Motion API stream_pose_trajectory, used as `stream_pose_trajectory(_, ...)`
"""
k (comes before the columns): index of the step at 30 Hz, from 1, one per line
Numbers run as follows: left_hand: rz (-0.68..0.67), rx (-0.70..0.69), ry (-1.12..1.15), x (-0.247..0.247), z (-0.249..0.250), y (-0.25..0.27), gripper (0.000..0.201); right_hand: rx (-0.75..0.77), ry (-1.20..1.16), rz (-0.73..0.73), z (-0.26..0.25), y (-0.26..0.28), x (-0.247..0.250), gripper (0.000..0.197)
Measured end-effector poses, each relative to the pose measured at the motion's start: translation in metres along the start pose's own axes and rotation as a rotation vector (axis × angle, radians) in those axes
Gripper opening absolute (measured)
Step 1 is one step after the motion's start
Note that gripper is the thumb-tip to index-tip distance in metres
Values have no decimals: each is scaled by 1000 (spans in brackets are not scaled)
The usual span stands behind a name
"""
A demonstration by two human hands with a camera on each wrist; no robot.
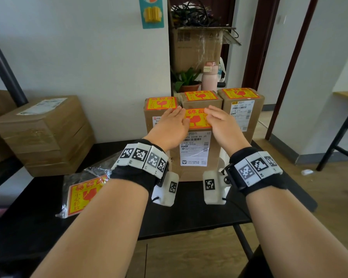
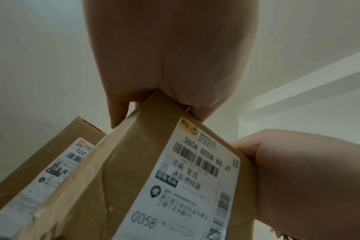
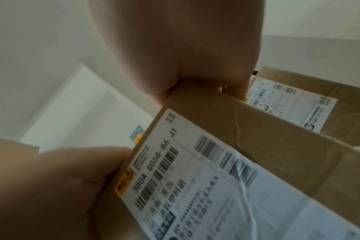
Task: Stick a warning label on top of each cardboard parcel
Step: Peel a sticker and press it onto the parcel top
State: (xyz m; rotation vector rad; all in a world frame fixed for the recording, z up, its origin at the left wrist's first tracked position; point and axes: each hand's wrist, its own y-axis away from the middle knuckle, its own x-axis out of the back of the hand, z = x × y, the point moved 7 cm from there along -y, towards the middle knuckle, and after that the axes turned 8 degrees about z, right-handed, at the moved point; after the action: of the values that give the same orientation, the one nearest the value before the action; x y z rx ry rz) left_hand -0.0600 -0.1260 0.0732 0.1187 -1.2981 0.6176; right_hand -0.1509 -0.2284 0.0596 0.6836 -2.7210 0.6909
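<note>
A tall cardboard parcel (image 1: 195, 157) stands upright at the front of the black table (image 1: 199, 213), with a yellow and red warning label (image 1: 196, 119) on its top. My left hand (image 1: 174, 122) lies flat on the label's left part and my right hand (image 1: 219, 119) on its right part, fingers straight. Three more parcels stand behind it, each with a label on top: left (image 1: 162, 104), middle (image 1: 199, 96), right (image 1: 240, 93). In the left wrist view my palm (image 2: 169, 56) rests on the parcel's top edge (image 2: 154, 104); in the right wrist view my palm (image 3: 181, 48) does the same.
A clear bag of spare warning labels (image 1: 84, 193) lies on the table at the left. Big cardboard boxes (image 1: 44, 133) are stacked at the far left. A pink bottle (image 1: 209, 79) and a potted plant (image 1: 186, 81) stand behind the parcels. A desk (image 1: 346, 121) stands at the right.
</note>
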Motion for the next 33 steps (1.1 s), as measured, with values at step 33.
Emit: stream_pose_trajectory(33,816,170,613,168,-79,64,30,263,-159,149,-141,7,-25,51)
